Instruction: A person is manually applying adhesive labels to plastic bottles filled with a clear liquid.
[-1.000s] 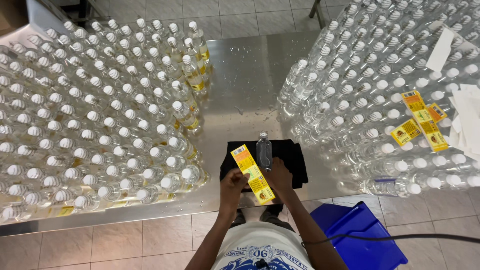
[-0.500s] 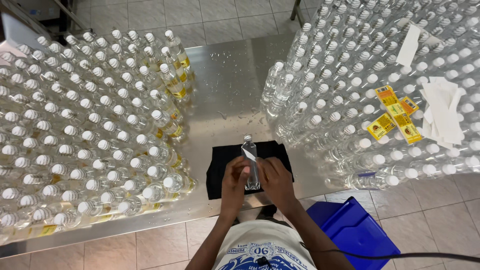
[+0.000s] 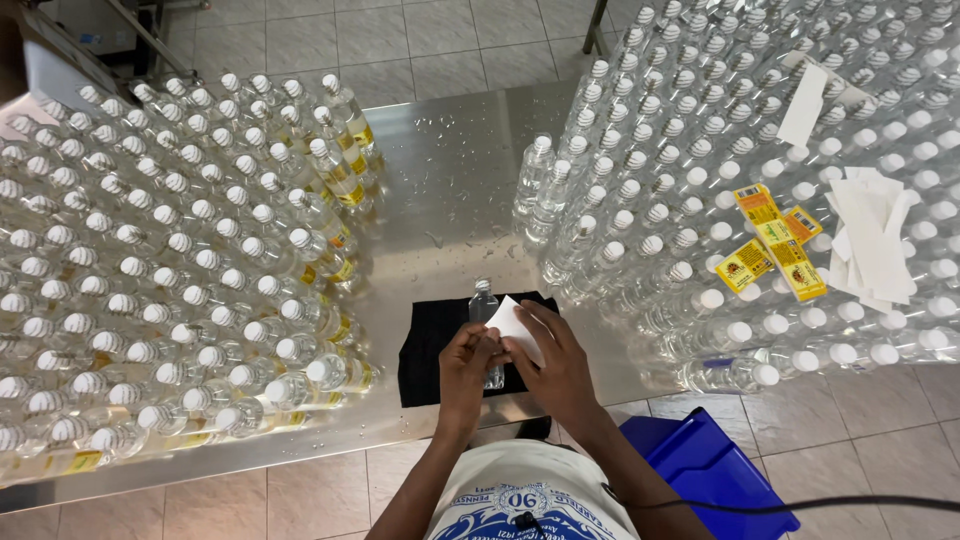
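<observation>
Holding: both hands meet over a small clear bottle point(image 3: 486, 312) that stands upright on a black mat point(image 3: 428, 350) at the near edge of a steel table point(image 3: 450, 170).
Left hand point(image 3: 466, 368): fingers curled together against the bottle's left side, thumb and fingertips pinched at the lower edge of a white strip point(image 3: 514, 326).
Right hand point(image 3: 556, 358): fingers spread slightly and laid over the strip and the bottle's right side; the grip is closed on the strip, though exactly which fingertips press it I cannot tell.
Strip: white side up, tilted, one corner near the bottle's neck, the rest under the right hand's fingers.
Bottle: white cap up, its lower half hidden behind the two hands.
Mat: dark, rectangular, between two big groups of bottles, its front edge close to the table's rim.
Left bottles point(image 3: 150, 270): a dense block of capped clear bottles, those along its right edge showing yellow labels.
Right bottles point(image 3: 720, 200): another dense block, capped, clear.
Yellow labels point(image 3: 775, 245): several lying loose on the caps of the right block.
White strips point(image 3: 870, 235): a loose pile beside those labels, one more strip point(image 3: 803, 105) farther back.
Blue bin point(image 3: 715, 470): on the tiled floor below the table, right of the person.
</observation>
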